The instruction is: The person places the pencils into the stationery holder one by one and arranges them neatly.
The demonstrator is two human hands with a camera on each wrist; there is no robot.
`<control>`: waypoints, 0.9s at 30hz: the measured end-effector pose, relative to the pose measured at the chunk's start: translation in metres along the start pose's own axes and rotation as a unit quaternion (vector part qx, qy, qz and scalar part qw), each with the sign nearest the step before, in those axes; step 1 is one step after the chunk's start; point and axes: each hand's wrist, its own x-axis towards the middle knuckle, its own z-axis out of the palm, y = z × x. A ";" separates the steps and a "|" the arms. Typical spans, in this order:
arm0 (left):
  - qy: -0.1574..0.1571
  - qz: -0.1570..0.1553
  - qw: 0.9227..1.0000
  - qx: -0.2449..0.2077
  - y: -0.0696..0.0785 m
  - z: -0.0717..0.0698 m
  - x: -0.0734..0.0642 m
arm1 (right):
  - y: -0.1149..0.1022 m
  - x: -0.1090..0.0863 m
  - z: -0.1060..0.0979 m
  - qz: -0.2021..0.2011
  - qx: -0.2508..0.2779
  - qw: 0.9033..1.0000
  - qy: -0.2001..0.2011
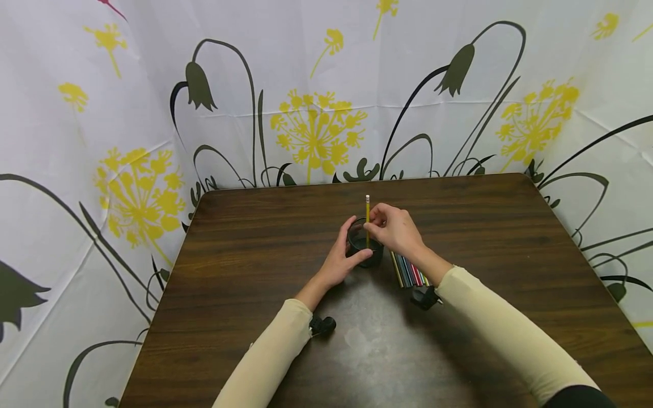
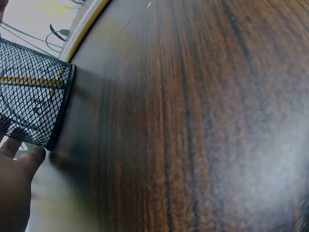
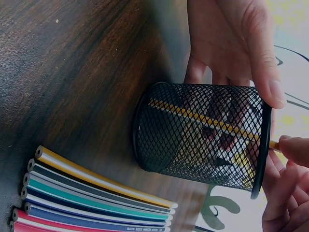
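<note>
A black mesh pencil cup (image 1: 376, 260) stands upright on the table, and my left hand (image 1: 334, 263) holds it round its left side. In the right wrist view the left thumb lies over the cup's rim. Inside the cup (image 3: 174, 150) a yellow pencil (image 1: 368, 208) stands, white eraser end up, its shaft (image 3: 205, 119) showing through the mesh. My right hand (image 1: 400, 231) pinches that pencil just above the rim between thumb and fingers. In the left wrist view, the left hand's fingers (image 2: 14, 188) reach near the cup's base (image 2: 62, 108).
A row of pencils (image 3: 96, 186) in several colours lies side by side on the table, right of the cup and partly under the right forearm. The dark wooden table (image 1: 245, 272) meets a flower-patterned curtain (image 1: 316, 68) at its back and sides.
</note>
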 end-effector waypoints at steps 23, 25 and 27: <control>0.012 -0.006 1.000 0.001 -0.009 0.002 0.001 | 0.000 0.013 0.013 0.029 -0.057 0.998 0.026; 0.014 -0.007 1.000 -0.001 -0.009 0.002 0.001 | 0.000 0.013 0.014 0.031 -0.062 0.997 0.027; 0.014 -0.005 1.000 -0.005 -0.010 0.002 0.001 | -0.001 0.014 0.015 0.032 -0.069 0.997 0.029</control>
